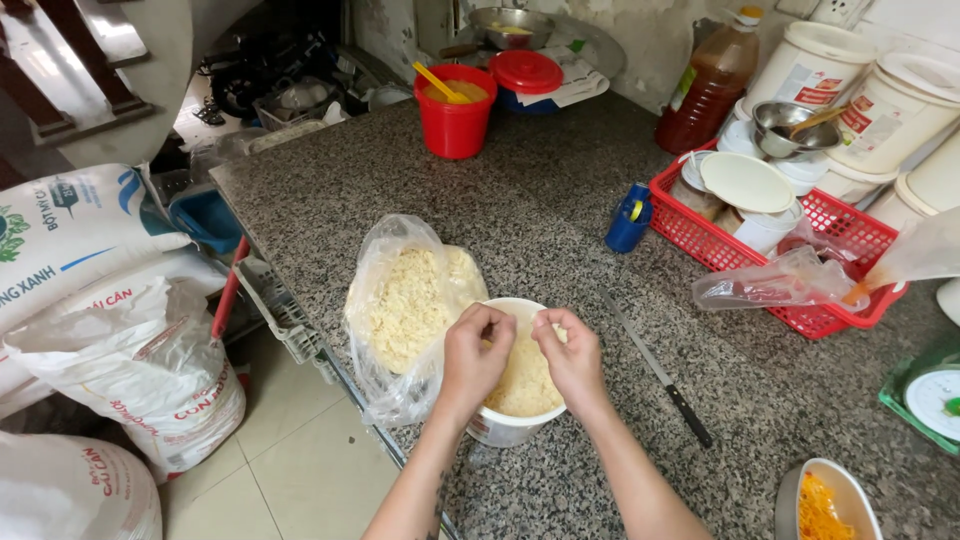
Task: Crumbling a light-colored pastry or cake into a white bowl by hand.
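At the counter's near edge, left to right: clear plastic bag (405, 310) of pale yellow crumbs, mouth slumped open toward the white tub (515, 425) touching it, handy for scooping across. Left hand (475, 355) and right hand (570, 355) both over the tub, fingers curled shut, pinching crumbs so bits fall inside. Knife (655, 368) lies apart, beside the right hand. Red basket (860, 250) farther right.

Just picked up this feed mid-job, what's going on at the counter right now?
A person has both hands over a white tub of pale yellow crumbly food at the front edge of a granite counter. The left hand and right hand pinch at the contents with bent fingers. An open clear plastic bag of similar crumbs lies just beside the tub, and a knife rests to the right.
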